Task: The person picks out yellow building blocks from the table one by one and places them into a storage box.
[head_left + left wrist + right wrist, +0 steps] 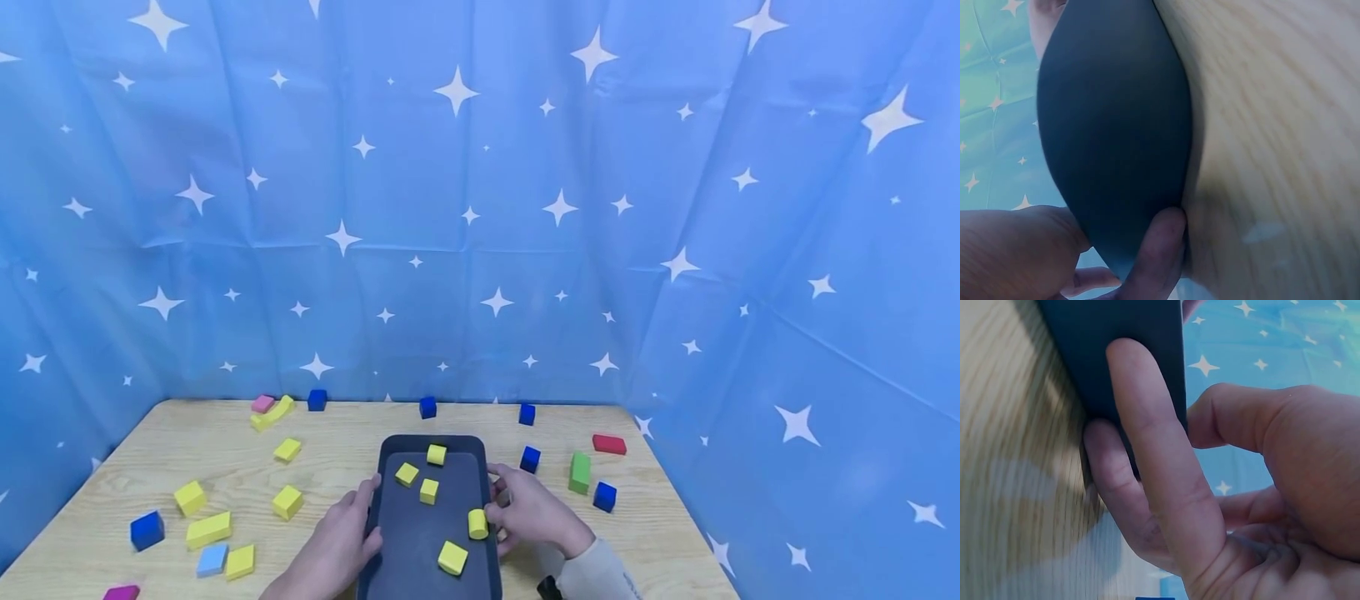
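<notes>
A dark rectangular tray (431,546) stands at the near middle of the table with several yellow blocks in it. Among them are a yellow cylinder (477,524) by the right wall and a yellow cube (452,558) near the front. My left hand (337,537) grips the tray's left side, thumb at the rim. In the left wrist view a fingertip presses low on the tray's outer wall (1116,125). My right hand (528,508) grips the right side; in the right wrist view two fingers (1160,437) lie along the outer wall, with the thumb at the rim.
On the left lie several yellow blocks (209,530), a blue cube (147,531) and a light blue block (212,560). To the right are a green block (580,472), a red block (609,444) and blue cubes (604,497). A starry blue curtain (480,167) hangs behind the table.
</notes>
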Demonstrator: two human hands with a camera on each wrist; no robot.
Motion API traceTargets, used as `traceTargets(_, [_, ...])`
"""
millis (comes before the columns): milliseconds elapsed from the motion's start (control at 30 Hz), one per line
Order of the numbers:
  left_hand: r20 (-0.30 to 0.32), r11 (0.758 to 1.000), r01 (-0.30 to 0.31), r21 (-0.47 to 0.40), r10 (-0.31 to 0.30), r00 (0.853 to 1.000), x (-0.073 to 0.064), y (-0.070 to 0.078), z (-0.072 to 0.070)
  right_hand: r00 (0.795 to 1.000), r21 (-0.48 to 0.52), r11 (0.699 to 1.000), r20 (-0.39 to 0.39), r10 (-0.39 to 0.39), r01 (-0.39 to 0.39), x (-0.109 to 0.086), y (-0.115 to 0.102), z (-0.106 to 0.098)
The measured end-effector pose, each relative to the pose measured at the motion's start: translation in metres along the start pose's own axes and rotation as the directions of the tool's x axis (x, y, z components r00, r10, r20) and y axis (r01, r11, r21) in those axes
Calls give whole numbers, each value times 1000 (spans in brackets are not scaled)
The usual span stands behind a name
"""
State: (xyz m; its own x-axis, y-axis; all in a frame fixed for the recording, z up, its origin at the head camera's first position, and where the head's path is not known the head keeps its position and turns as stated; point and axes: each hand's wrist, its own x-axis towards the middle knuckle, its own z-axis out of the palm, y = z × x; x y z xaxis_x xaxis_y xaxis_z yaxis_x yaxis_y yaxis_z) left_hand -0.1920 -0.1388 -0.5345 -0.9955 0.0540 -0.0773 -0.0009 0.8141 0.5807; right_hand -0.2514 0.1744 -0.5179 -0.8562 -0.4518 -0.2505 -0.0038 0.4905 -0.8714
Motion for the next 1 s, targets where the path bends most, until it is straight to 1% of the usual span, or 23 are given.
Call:
traceTargets(100, [9, 1000, 9, -3, -9, 1000, 1, -2, -2, 1000, 4, 1000, -6, 7, -7, 1, 0, 0])
traceTargets(267, [14, 999, 13, -42, -13, 1000, 2, -6, -10, 1000, 15, 1000, -10, 9, -9, 1, 0, 0])
traceTargets(433, [-12, 999, 11, -45, -12, 1000, 4, -8, -19, 1000, 21, 1000, -10, 7, -6, 1, 2, 1])
traceTargets(700, [-97, 998, 14, 69, -7, 995, 5, -15, -34, 1000, 17, 1000, -6, 9, -9, 0, 2, 0])
traceTargets(833, [-145, 994, -24, 108, 40, 989, 4, -23, -43, 1000, 23, 1000, -3, 16, -16, -1, 2, 0])
traceTargets(900, [-175, 990, -49, 129, 71, 982, 3, -27, -47, 1000, 26, 1000, -3, 16, -16, 0, 2, 0])
traceTargets(1000, [-209, 985, -65, 160, 98, 973, 3, -35, -52, 1000, 29, 999, -3, 20, -20, 0, 2, 0])
